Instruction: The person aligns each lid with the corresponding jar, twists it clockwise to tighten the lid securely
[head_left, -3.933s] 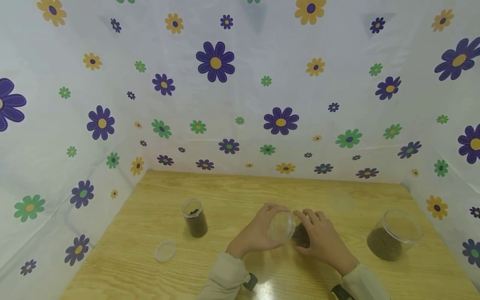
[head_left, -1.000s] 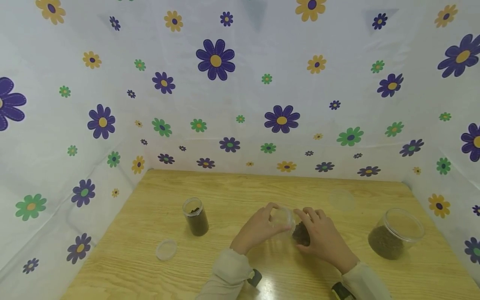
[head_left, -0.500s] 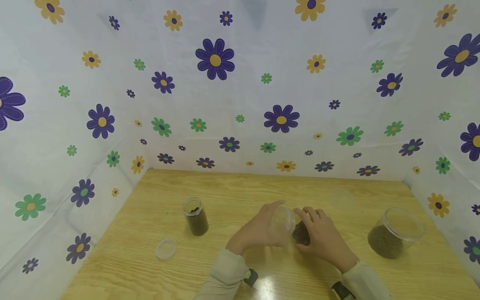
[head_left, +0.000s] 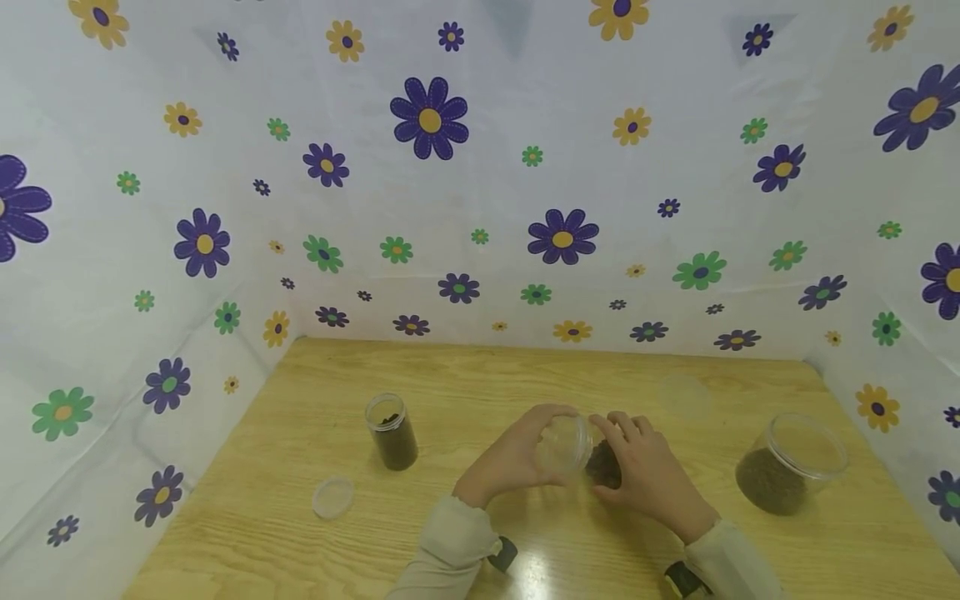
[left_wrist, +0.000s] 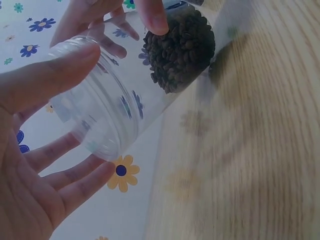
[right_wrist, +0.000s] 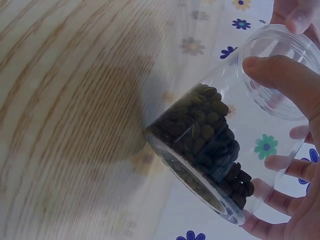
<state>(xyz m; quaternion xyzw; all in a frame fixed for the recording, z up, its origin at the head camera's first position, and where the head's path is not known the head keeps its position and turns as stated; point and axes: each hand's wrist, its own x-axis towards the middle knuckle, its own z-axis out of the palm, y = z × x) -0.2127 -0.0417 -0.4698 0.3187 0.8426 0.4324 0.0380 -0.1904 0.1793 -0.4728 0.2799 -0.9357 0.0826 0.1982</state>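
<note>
Plainly, both our hands are on one jar (right_wrist: 237, 112), tilted over the table (head_left: 262, 550) with dark beans (left_wrist: 182, 50) banked toward its base. Our left hand (head_left: 517, 454) has thumb and fingers curled round the ridged mouth end; we cannot tell whether that end is a separate piece. Our right hand (head_left: 648, 475) grips the jar's body, thumb on one side, fingers on the other. The base edge sits low by the table, and we cannot tell whether it touches.

Around the hands we have room. Left of them, a stretch of table runs to a slim jar (head_left: 392, 435), upright and well short of the back edge, with a small disc (head_left: 332, 497) lying nearer us. Right of them, another stretch reaches a wide jar (head_left: 791, 467), partly filled with something dark, near the right edge. Beyond the right hand, a faint clear disc (head_left: 684, 397) lies flat, close to the back edge, where flowered cloth (head_left: 487, 183) rises behind and along both sides.
</note>
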